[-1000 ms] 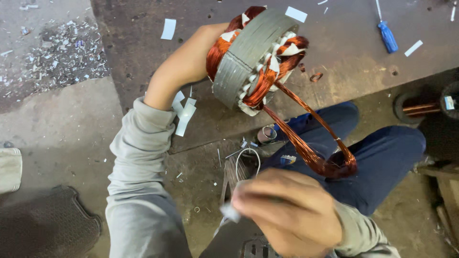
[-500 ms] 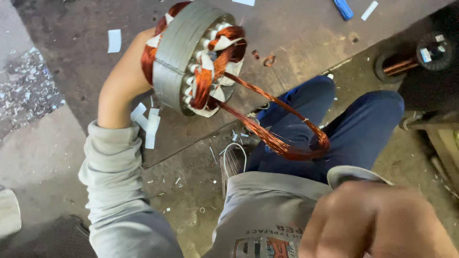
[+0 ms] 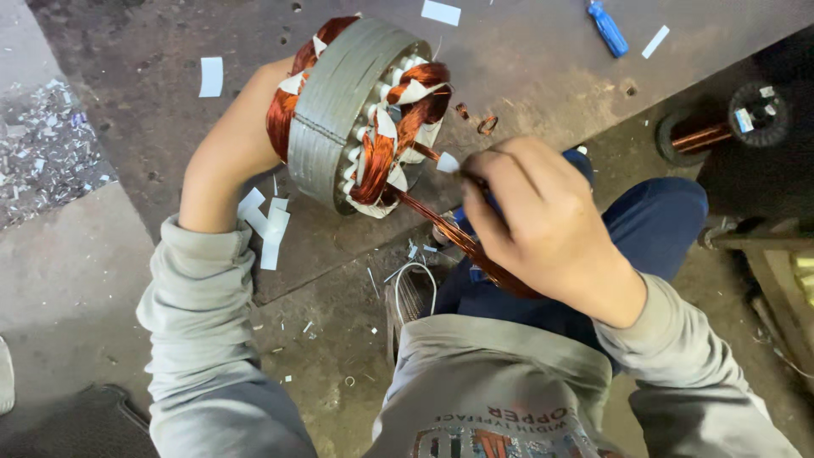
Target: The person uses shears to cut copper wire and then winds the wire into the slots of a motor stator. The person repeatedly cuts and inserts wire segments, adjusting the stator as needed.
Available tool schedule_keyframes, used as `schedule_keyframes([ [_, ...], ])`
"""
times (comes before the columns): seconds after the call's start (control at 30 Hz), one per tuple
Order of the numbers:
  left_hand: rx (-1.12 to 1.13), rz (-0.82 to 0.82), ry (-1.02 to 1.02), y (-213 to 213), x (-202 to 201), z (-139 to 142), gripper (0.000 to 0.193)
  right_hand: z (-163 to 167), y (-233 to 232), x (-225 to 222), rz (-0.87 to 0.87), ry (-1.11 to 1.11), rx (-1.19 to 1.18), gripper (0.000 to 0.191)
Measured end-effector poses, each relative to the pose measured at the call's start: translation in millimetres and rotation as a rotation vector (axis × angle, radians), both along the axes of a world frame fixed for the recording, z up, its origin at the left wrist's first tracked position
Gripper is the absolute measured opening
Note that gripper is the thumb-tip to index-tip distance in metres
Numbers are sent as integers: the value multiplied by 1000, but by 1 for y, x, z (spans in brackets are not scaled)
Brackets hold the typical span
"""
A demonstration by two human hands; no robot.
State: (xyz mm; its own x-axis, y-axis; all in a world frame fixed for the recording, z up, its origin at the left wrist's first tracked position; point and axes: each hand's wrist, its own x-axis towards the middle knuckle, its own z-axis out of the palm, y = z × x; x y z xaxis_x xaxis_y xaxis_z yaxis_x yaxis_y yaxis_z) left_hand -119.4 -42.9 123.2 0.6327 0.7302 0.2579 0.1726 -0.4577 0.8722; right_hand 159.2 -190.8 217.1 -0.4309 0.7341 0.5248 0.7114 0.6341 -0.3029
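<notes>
My left hand [image 3: 229, 153] grips a grey ring-shaped motor stator [image 3: 339, 106] from behind, holding it on edge over the dark work surface. Copper windings [image 3: 381, 157] with white insulating paper fill its slots. A loose loop of copper wire [image 3: 458, 242] hangs from the stator down toward my lap. My right hand [image 3: 534, 220] is raised just right of the stator, fingers pinched on a small white paper slip [image 3: 447, 162] at the stator's inner face.
White paper strips [image 3: 267, 225] lie on the dark surface [image 3: 526, 59] under the stator. A blue-handled screwdriver [image 3: 608, 30] lies at the top right. A spool of copper wire [image 3: 721, 131] sits on the floor at right. Metal scraps [image 3: 47, 144] litter the left.
My right hand came up from near my chest to the stator's face with the paper slip. The stator stays held in my left hand.
</notes>
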Motion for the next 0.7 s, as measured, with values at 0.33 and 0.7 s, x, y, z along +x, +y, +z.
schedule_keyframes([
  [0.33,32,9,-15,-2,4,6,40,-31,30,-5,60,-135,-44,28],
  [0.7,15,9,-11,-1,5,5,39,-33,34,-6,100,-120,-95,32],
])
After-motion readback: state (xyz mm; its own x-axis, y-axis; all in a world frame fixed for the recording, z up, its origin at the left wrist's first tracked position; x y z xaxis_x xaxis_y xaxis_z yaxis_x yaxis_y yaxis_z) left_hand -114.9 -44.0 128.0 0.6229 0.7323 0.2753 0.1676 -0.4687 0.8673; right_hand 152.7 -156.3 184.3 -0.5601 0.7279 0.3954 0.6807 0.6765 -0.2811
